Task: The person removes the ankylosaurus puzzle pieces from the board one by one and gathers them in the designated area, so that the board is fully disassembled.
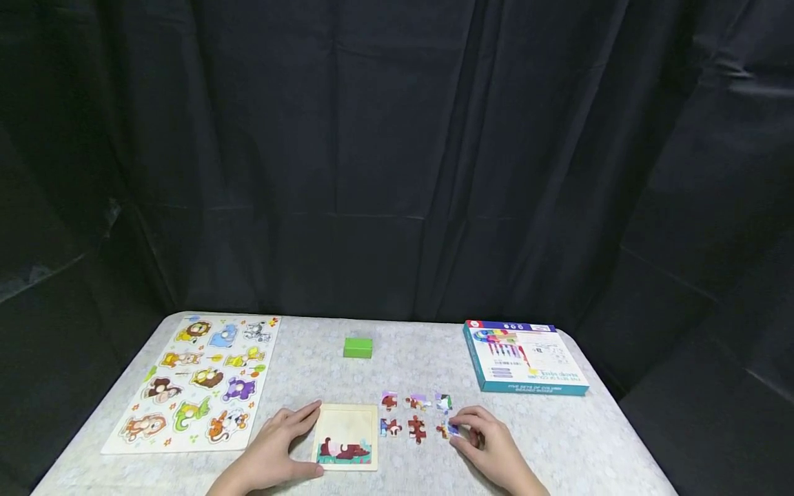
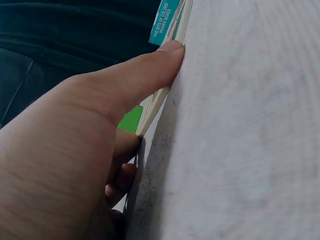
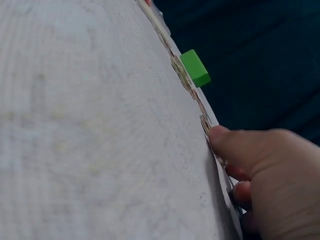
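Observation:
A small wooden puzzle tray (image 1: 344,420) lies in front of me, with joined puzzle pieces (image 1: 344,451) along its near side. My left hand (image 1: 276,448) holds the tray by its left side, thumb at the near corner and forefinger at the far one; in the left wrist view the thumb (image 2: 155,65) presses on the tray's edge. To the right of the tray, several loose jigsaw pieces (image 1: 417,428) lie in two rows. My right hand (image 1: 490,444) pinches the nearer row's rightmost puzzle piece (image 1: 443,430) between thumb and forefinger, partly covering it.
An animal puzzle board (image 1: 207,365) covers the table's left side. A green block (image 1: 358,348) sits farther back in the middle, and a teal-edged box (image 1: 527,358) lies at the back right. Behind the table hangs a black curtain (image 1: 372,172).

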